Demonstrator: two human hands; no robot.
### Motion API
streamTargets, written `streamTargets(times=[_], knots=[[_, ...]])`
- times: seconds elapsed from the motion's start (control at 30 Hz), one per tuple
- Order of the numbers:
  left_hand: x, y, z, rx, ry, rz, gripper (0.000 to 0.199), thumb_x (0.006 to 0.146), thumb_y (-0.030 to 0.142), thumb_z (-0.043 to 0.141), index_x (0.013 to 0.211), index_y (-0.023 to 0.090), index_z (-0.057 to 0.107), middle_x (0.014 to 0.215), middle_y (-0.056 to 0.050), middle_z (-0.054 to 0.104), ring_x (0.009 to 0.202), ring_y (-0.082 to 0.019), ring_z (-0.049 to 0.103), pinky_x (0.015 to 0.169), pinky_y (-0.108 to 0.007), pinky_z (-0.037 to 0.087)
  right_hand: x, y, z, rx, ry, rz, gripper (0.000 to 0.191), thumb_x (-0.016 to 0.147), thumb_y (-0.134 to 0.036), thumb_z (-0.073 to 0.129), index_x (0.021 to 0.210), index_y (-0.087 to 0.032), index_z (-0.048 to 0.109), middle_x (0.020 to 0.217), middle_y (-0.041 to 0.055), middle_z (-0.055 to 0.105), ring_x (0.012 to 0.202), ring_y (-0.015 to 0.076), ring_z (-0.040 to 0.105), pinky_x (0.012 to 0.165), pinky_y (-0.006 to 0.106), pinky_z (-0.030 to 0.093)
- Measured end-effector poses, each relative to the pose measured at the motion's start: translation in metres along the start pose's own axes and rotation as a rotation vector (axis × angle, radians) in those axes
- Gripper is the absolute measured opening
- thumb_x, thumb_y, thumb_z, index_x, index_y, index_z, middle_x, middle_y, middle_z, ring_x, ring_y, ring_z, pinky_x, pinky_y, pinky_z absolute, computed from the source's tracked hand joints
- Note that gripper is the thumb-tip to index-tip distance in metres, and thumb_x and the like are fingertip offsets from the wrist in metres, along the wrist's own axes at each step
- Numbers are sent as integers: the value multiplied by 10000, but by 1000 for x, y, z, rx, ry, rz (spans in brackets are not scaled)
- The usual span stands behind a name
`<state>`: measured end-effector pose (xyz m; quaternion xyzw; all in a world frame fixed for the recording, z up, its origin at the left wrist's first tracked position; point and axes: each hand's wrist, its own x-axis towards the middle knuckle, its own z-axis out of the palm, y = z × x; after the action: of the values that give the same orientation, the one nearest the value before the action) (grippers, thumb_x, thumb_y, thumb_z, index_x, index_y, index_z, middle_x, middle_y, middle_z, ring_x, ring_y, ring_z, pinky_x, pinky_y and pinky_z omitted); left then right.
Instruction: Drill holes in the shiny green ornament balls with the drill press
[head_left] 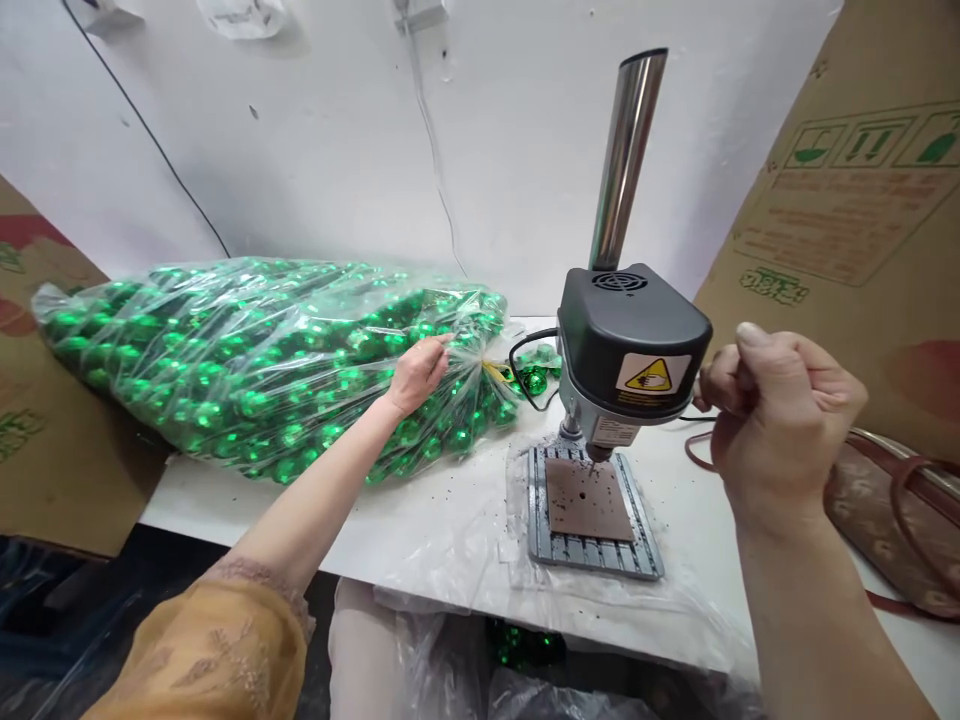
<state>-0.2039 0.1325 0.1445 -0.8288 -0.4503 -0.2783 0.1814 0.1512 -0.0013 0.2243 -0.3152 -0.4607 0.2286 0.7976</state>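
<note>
My left hand rests against a big clear plastic bag full of shiny green balls, its fingers closed on the film near the gathered, yellow-tied neck. Beside the drill press, my right hand is raised in a fist at the right of the black motor housing. What it grips, if anything, is hidden by the fingers. Under the chuck, a brown square board with a dark hole lies on the slotted metal base. Dark crumbs are scattered over it.
Cardboard boxes stand at the left and right. A patterned bag with reddish straps lies at the right. Loose green balls sit behind the press. Plastic sheeting covers the table's front edge. More green pieces show below.
</note>
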Motion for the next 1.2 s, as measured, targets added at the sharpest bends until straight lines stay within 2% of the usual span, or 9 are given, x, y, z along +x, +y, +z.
streamTargets(times=[0.17, 0.27, 0.43, 0.6, 0.7, 0.8, 0.93, 1.03, 1.2], knots=[[7, 9, 7, 174, -280, -87, 543, 947, 473, 538, 1368, 130, 530, 1557, -207, 469, 1467, -363, 422, 1211, -578, 304, 0, -1, 2, 14, 6, -10, 450, 787, -260, 661, 482, -203, 334, 418, -82, 334, 393, 52, 313, 402, 249, 280], [12, 15, 14, 180, -335, -151, 510, 939, 375, 558, 1406, 172, 529, 1575, -198, 448, 1464, -361, 421, 1197, -569, 302, 0, 1, 1, 24, 0, -9, 438, 785, -254, 661, 482, -203, 349, 416, -79, 348, 388, 55, 317, 402, 255, 281], [25, 14, 21, 18, -346, -273, 256, 906, 142, 461, 975, 205, 700, 992, -90, 748, 959, -241, 695, 844, -317, 487, 1, 3, -2, 31, -2, 4, 416, 793, -255, 664, 493, -201, 381, 420, -79, 355, 390, 58, 320, 409, 264, 293], [37, -3, 16, -223, -166, -406, 284, 969, 255, 393, 857, 173, 641, 666, 7, 611, 653, -142, 556, 641, -221, 391, 2, 4, -3, 29, 2, 24, 422, 789, -271, 673, 495, -204, 377, 417, -75, 365, 389, 63, 325, 411, 273, 286], [40, -8, 14, -402, -155, -464, 312, 971, 342, 434, 766, 175, 600, 573, 33, 519, 549, -120, 451, 575, -219, 343, 1, 4, -2, 44, 22, 30, 429, 787, -274, 673, 494, -205, 367, 414, -76, 360, 387, 61, 313, 409, 270, 275], [38, -1, 14, -332, -172, -405, 257, 967, 291, 437, 806, 181, 604, 675, 1, 595, 623, -145, 534, 604, -232, 381, 1, 4, -2, 37, 15, 32, 431, 786, -279, 677, 495, -204, 367, 415, -77, 363, 389, 60, 313, 413, 266, 270], [30, 25, 17, 68, -278, -255, 144, 903, 163, 507, 914, 201, 645, 997, -86, 709, 949, -245, 659, 726, -289, 439, 1, 3, -2, 34, 10, 22, 428, 786, -281, 678, 496, -204, 373, 413, -79, 367, 381, 60, 319, 410, 268, 278], [29, 43, 19, 288, -254, -343, 249, 958, 148, 409, 1013, 187, 650, 1049, -153, 711, 1015, -298, 667, 756, -336, 450, 2, 4, -3, 36, 5, 28, 428, 791, -288, 678, 497, -205, 379, 414, -80, 371, 382, 59, 322, 410, 268, 285], [33, 52, 19, 297, -323, -455, 280, 972, 152, 396, 1115, 190, 634, 966, -157, 722, 927, -316, 700, 724, -340, 449, 3, 3, -4, 40, -11, 26, 437, 782, -293, 690, 499, -206, 368, 420, -81, 375, 384, 56, 332, 404, 257, 300]])
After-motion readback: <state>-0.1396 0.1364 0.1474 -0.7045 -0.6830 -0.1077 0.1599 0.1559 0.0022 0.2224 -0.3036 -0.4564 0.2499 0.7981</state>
